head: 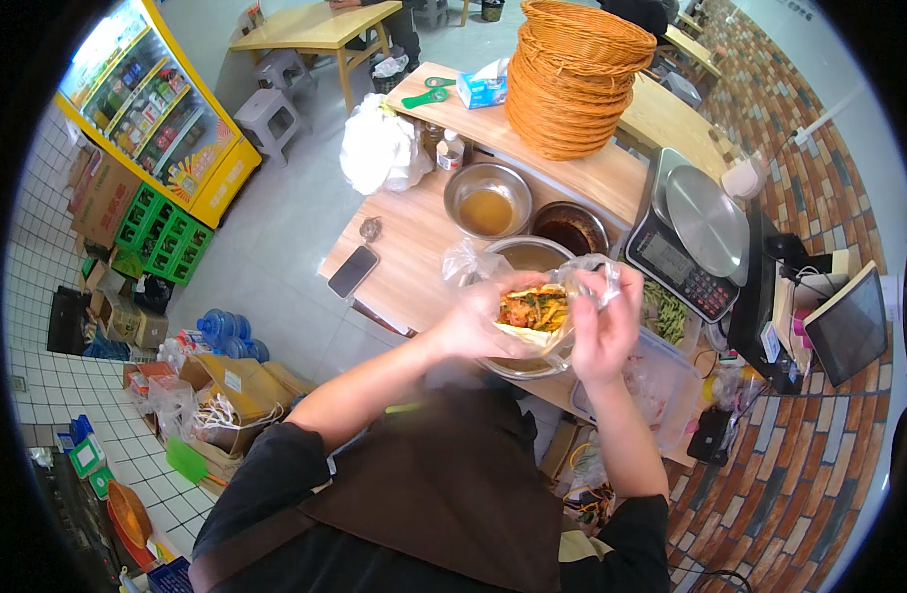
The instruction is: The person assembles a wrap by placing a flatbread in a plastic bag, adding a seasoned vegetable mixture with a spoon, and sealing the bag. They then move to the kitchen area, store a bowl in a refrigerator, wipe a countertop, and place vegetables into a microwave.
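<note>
A filled food packet [533, 310] with orange and green contents and a pale wrapper lies in my left hand [477, 319]. It sits inside a clear plastic bag [474, 261], whose loose film spreads to both sides. My right hand [608, 320] has the bag's right edge pinched between thumb and fingers. Under both hands stands a large steel bowl [531, 253], mostly covered by them. Just beyond it are a steel bowl of amber liquid [486, 211] and a smaller bowl of dark sauce [568, 228].
A digital scale [676, 259] and a tray of green cut vegetables [665, 311] are to the right, with a clear plastic bin [650, 382] nearer. Stacked wicker baskets [572, 96] occupy the raised shelf. A phone [353, 271] lies by the counter's left edge.
</note>
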Tool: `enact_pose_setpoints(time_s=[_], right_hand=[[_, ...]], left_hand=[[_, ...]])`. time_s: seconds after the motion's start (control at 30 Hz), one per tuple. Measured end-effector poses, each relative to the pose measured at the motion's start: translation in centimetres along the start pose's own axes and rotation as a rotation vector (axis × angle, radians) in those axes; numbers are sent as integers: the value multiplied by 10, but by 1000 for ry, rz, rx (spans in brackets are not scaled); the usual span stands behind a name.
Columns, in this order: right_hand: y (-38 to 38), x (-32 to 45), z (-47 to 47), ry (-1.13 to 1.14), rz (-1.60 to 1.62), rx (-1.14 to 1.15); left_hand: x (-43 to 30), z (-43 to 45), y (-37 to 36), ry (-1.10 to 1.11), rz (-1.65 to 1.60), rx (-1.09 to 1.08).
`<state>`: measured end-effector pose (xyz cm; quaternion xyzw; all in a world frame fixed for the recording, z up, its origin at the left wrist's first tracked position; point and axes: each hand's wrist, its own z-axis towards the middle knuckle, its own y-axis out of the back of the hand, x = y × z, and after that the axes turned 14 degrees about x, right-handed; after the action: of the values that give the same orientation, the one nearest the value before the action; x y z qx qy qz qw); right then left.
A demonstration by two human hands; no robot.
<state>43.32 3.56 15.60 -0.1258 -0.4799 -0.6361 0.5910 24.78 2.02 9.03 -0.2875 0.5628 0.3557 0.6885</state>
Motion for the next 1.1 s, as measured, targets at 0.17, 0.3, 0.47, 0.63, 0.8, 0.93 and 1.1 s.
enact_pose_setpoints(time_s=[0.17,0.3,0.47,0.63,0.8,0.93,1.1], right_hand=[[9,11,9,-208,1047,-44],[-7,21,12,-19,417,-15],[-77,23,14,18,-190,65],[-96,10,23,-6,-345,50],[-73,15,33,-147,-36,49],[-53,23,39,-232,-195,129],[-33,21,44,-471,330,192]], left_hand=[[19,-4,4,94,53,-15],[37,-3,4,14,119,-136],[67,1,-4,-184,-174,-236],[75,-8,0,17,-43,-262],[69,-19,4,16,28,-476],[72,-18,4,71,-20,-502],[70,-10,4,95,125,-493]])
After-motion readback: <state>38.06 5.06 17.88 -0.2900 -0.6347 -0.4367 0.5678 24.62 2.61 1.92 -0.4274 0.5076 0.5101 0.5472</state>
